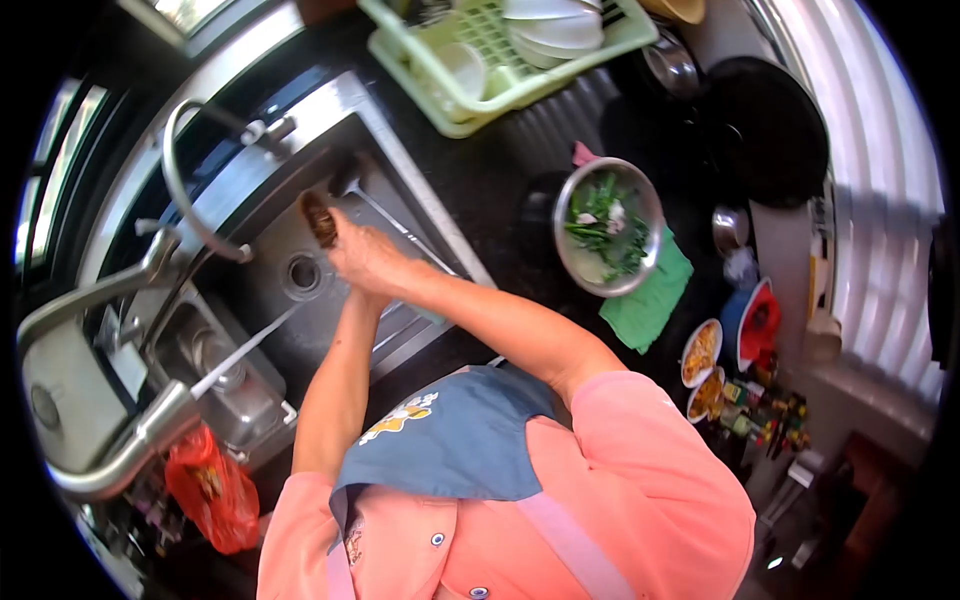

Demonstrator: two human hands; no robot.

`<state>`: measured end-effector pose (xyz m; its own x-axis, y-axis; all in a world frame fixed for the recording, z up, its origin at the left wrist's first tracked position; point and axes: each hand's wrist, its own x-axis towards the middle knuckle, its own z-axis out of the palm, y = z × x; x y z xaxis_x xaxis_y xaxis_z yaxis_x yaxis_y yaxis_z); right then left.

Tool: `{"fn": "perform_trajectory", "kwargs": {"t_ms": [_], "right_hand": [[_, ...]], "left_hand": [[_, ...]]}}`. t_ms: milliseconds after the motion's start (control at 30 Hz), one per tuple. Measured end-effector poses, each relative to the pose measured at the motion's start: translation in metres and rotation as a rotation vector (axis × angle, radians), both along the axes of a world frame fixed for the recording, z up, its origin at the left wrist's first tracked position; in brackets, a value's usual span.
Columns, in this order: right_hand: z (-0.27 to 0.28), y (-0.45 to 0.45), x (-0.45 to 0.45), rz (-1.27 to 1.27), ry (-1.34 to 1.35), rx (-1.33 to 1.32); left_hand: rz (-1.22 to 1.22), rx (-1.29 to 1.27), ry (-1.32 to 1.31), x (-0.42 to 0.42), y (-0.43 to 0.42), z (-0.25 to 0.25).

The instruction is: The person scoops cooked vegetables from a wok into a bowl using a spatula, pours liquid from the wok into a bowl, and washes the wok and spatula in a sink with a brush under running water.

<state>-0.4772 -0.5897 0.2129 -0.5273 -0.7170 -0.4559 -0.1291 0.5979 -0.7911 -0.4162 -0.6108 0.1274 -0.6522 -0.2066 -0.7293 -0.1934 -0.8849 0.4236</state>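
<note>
Over the large steel sink (pixel 265 250), my right hand (pixel 368 253) is closed around a brown oval thing with a rough, bristly face (pixel 319 220); it looks like a scrubbing brush. My left hand (pixel 368 293) is just below, meeting the right hand at the wrist, and its fingers are mostly hidden. A long-handled ladle (pixel 395 222) lies in the sink beyond my hands, its dark bowl near the back wall. Water (pixel 245 348) streams from the tap (pixel 160 425) toward the drain (pixel 303 275).
A metal bowl of leafy greens (pixel 610 228) stands right of the sink beside a green cloth (pixel 655 295). Behind is a pale green dish rack (pixel 470 85) with white bowls. A curved spout (pixel 178 185) overhangs the sink. A red plastic bag (pixel 212 490) hangs at left.
</note>
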Motion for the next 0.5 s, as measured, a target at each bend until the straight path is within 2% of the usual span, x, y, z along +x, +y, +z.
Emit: {"fn": "perform_trajectory", "kwargs": {"t_ms": [67, 200, 233, 267, 300, 333, 367, 400, 433, 500], "right_hand": [[0.014, 0.016, 0.002, -0.019, 0.119, -0.007], [0.046, 0.056, 0.012, -0.121, 0.129, -0.078], [0.063, 0.067, 0.009, -0.16, -0.052, -0.205], [0.075, 0.077, 0.013, -0.175, -0.097, -0.229], [0.053, 0.084, 0.022, -0.234, -0.029, -0.42], [0.062, 0.092, 0.026, -0.266, -0.281, -0.497], [0.069, 0.1, 0.032, -0.305, -0.34, -0.423], [0.076, 0.108, 0.037, -0.346, -0.399, -0.351], [0.074, 0.116, 0.044, -0.333, -0.313, -0.288], [0.068, 0.125, 0.055, -0.301, -0.33, -0.295]], "left_hand": [[-0.072, -0.018, 0.056, -0.028, 0.013, 0.007], [-0.197, -0.204, -0.003, -0.028, 0.015, -0.015], [-0.224, -0.295, -0.053, -0.016, 0.009, -0.023], [-0.249, -0.36, -0.127, 0.0, -0.002, -0.027], [-0.251, -0.378, -0.208, 0.023, -0.014, -0.027], [-0.196, -0.271, -0.241, 0.044, -0.029, -0.016], [-0.09, -0.026, -0.247, 0.061, -0.045, 0.018], [-0.042, 0.184, -0.178, 0.087, -0.066, 0.017], [-0.022, 0.207, -0.207, 0.107, -0.084, 0.022], [0.029, 0.286, -0.221, 0.138, -0.117, 0.028]]}}
